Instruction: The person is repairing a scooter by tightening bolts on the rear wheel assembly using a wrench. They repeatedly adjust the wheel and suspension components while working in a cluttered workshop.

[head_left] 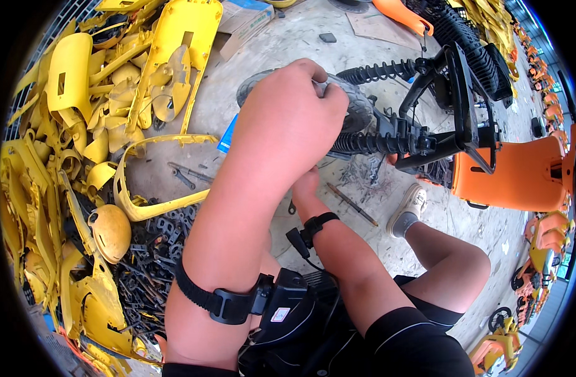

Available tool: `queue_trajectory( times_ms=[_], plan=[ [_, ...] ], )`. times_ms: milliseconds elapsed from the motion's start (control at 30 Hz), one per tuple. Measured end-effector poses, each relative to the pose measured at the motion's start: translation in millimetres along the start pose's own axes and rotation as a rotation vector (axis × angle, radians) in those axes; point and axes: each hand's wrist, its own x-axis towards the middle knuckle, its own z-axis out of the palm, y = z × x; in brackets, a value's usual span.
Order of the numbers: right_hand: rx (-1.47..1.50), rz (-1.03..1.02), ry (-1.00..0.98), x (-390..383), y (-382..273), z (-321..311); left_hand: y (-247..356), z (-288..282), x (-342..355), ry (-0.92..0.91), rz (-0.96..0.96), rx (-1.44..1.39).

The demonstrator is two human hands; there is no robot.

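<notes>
Wheel (361,114) lies ahead between two springs (377,71), seemingly being worked on at its near side; the next move likely calls for a steady hold. Left hand (293,103), fingers curled in, hides much of it; whether it grips anything, I cannot tell. Right hand (307,181) is mostly hidden, grip unclear.

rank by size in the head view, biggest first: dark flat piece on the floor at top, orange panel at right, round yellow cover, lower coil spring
1. Orange panel
2. Round yellow cover and lower coil spring: too alike in area to rank
3. Dark flat piece
</notes>
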Motion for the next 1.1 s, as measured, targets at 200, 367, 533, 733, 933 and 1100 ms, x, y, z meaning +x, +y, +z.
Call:
queue_trajectory(
  times_ms=[200, 367, 533, 733, 933, 1100],
  plan=[
    [-0.104, 0.103, 0.066, -20.5, -27.8, 20.5, -10.1, 3.7, -0.3, 0.007, 0.004, -0.016],
    [0.011, 0.214, 0.112, -28.3, -60.3, 31.7, -2.8, 3.9, -2.2, 0.024, 0.055, -0.005],
    [0.096, 0.295, 0.100, -22.0, -58.5, 38.0, -5.1, 3.1, -3.3, 0.029, 0.061, -0.030],
    [0.168, 0.313, 0.112, -20.2, -56.2, 43.7, -6.3, -0.2, -4.7, 0.011, 0.036, -0.034],
    [0.102, 0.345, 0.194, -18.7, -60.5, 45.9, -8.5, -1.8, -5.7, 0.013, 0.041, -0.041],
    [0.107, 0.337, 0.172, -20.1, -65.1, 46.2, -8.7, -3.7, -5.9, 0.009, 0.040, -0.030]
  ],
)
